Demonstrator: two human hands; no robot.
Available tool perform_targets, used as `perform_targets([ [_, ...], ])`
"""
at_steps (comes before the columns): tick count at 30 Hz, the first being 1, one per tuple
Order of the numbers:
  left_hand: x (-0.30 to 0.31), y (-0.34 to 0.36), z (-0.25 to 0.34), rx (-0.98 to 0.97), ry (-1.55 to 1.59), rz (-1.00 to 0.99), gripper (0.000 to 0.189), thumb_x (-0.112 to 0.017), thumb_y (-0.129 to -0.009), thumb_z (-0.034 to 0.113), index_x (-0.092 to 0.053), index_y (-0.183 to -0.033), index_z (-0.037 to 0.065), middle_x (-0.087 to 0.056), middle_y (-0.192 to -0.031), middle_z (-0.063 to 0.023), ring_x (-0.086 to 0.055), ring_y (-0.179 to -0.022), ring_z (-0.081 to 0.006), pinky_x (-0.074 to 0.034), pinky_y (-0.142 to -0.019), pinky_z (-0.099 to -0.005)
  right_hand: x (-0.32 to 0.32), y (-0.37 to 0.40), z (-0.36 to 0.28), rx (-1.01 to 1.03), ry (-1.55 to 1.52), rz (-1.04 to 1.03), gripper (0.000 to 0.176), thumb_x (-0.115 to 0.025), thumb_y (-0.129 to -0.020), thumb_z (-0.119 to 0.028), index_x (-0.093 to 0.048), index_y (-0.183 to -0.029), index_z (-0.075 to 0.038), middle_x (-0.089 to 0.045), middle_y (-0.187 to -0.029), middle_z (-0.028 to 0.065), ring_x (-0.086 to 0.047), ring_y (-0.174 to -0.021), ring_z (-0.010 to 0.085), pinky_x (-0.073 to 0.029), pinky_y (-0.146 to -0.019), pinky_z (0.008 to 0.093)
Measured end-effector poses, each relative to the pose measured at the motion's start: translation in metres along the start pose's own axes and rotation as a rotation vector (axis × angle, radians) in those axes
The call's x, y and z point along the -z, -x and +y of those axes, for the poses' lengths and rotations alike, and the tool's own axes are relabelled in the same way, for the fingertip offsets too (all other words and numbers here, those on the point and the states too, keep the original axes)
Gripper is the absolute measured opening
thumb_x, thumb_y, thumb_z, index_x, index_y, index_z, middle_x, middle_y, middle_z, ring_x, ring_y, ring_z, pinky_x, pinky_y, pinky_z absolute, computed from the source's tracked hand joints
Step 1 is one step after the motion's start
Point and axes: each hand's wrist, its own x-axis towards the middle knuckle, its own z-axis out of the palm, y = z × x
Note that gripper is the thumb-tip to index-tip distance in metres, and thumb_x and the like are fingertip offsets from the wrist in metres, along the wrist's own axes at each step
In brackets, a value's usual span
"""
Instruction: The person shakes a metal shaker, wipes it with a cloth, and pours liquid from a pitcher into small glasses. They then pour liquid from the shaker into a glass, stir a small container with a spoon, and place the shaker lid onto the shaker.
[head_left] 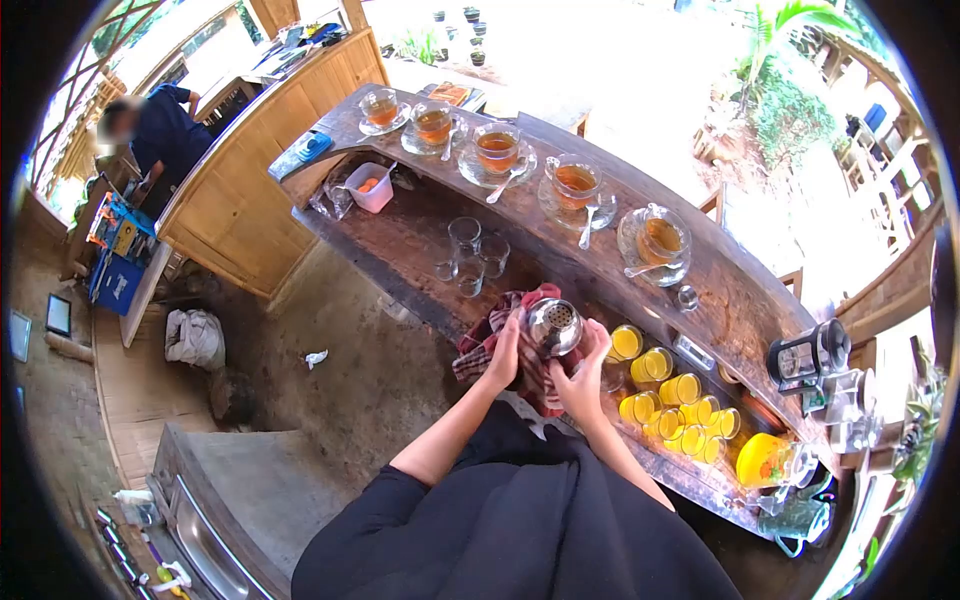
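Observation:
A round metal strainer-like piece with holes in its top is held between my two hands, over a red checked cloth. My left hand is closed on the cloth at the left of the metal piece. My right hand grips the metal piece and the cloth from the right. Several glasses of yellow drink stand on the lower shelf to the right of my right hand. Empty glasses stand on the same shelf, beyond my left hand.
Several cups of tea on saucers with spoons line the upper counter. A French press and a yellow jug are at the right. A person stands behind the wooden counter. A sink is lower left.

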Motion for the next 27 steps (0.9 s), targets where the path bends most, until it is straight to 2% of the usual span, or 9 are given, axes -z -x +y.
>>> perform_targets([
  [2, 0.007, 0.009, -0.012, 0.036, -0.023, 0.011, 0.055, -0.03, -0.106, 0.044, -0.042, -0.138, 0.0, -0.053, -0.127, -0.0067, -0.049, -0.119, -0.0186, -0.035, -0.106, -0.0339, -0.002, 0.003, 0.008, 0.001, 0.049, -0.048, 0.091, -0.072, -0.07, -0.004, -0.018, -0.143, 0.004, -0.037, -0.139, 0.0241, -0.038, -0.134, 0.0346, -0.029, -0.113, 0.0413],
  [7, 0.006, 0.01, -0.005, -0.008, -0.317, 0.004, 0.054, -0.027, -0.107, 0.04, -0.045, -0.136, -0.002, -0.054, -0.133, -0.0096, -0.047, -0.124, -0.0189, -0.031, -0.108, -0.0313, -0.015, 0.001, 0.029, -0.126, -0.044, -0.035, 0.084, -0.078, -0.067, -0.007, -0.032, -0.137, 0.002, -0.052, -0.128, 0.0199, -0.052, -0.124, 0.029, -0.041, -0.104, 0.0381],
  [12, 0.015, 0.015, -0.018, -0.072, -0.538, 0.031, 0.037, -0.043, -0.104, 0.024, -0.053, -0.121, -0.006, -0.057, -0.125, -0.0152, -0.052, -0.118, -0.0249, -0.037, -0.103, -0.0327, -0.004, 0.003, 0.003, -0.038, 0.037, 0.076, 0.084, -0.088, -0.064, -0.014, -0.039, -0.13, 0.002, -0.057, -0.121, 0.0166, -0.057, -0.114, 0.0249, -0.045, -0.098, 0.0363],
  [17, 0.0, 0.011, -0.009, -0.123, -0.814, -0.066, 0.034, -0.057, -0.095, 0.021, -0.057, -0.117, -0.005, -0.058, -0.118, -0.0178, -0.054, -0.113, -0.0329, -0.039, -0.1, -0.0382, 0.041, 0.022, -0.029, -0.064, -0.171, 0.126, 0.083, -0.086, -0.067, -0.001, -0.036, -0.133, 0.002, -0.056, -0.122, 0.0119, -0.058, -0.11, 0.0191, -0.049, -0.092, 0.0319],
  [21, -0.036, 0.022, 0.036, -0.381, -1.448, -0.035, 0.064, -0.077, -0.074, 0.045, -0.057, -0.128, 0.014, -0.04, -0.144, -0.0164, -0.028, -0.139, -0.042, -0.023, -0.11, -0.0589, 0.091, 0.053, -0.041, -0.239, -0.261, 0.223, 0.078, -0.081, -0.072, 0.002, -0.036, -0.135, 0.0, -0.054, -0.124, 0.0122, -0.058, -0.11, 0.0212, -0.054, -0.089, 0.036],
  [22, -0.036, 0.024, 0.035, -0.277, -1.495, -0.032, 0.074, -0.081, -0.066, 0.05, -0.056, -0.13, 0.022, -0.03, -0.151, -0.016, -0.015, -0.143, -0.0452, -0.014, -0.111, -0.0662, 0.097, 0.056, -0.057, -0.248, -0.303, 0.308, 0.078, -0.08, -0.072, 0.004, -0.036, -0.136, -0.001, -0.052, -0.126, 0.013, -0.057, -0.112, 0.0233, -0.054, -0.091, 0.0371],
  [25, -0.011, 0.033, 0.014, -0.109, -1.645, -0.155, 0.072, -0.081, -0.066, 0.048, -0.057, -0.129, 0.022, -0.031, -0.15, -0.0173, -0.017, -0.143, -0.0462, -0.012, -0.11, -0.0678, 0.115, 0.075, -0.046, -0.315, -0.322, 0.443, 0.084, -0.081, -0.072, 0.002, -0.029, -0.138, 0.001, -0.045, -0.132, 0.0164, -0.056, -0.112, 0.0258, -0.051, -0.096, 0.0358],
  [26, -0.006, 0.034, 0.008, -0.213, -1.646, -0.132, 0.059, -0.081, -0.067, 0.039, -0.061, -0.119, 0.02, -0.038, -0.144, -0.0177, -0.026, -0.138, -0.0453, -0.022, -0.108, -0.0631, 0.117, 0.081, -0.042, -0.315, -0.326, 0.449, 0.084, -0.081, -0.072, 0.002, -0.029, -0.138, 0.001, -0.045, -0.132, 0.0164, -0.056, -0.112, 0.0258, -0.051, -0.096, 0.0358],
  [27, -0.004, 0.033, 0.005, -0.216, -1.65, -0.137, 0.059, -0.081, -0.067, 0.039, -0.061, -0.119, 0.02, -0.038, -0.144, -0.0177, -0.026, -0.138, -0.0453, -0.022, -0.108, -0.0631, 0.117, 0.087, -0.039, -0.319, -0.315, 0.501, 0.084, -0.081, -0.072, 0.002, -0.03, -0.138, 0.001, -0.046, -0.131, 0.0164, -0.055, -0.114, 0.0253, -0.051, -0.096, 0.0358],
])
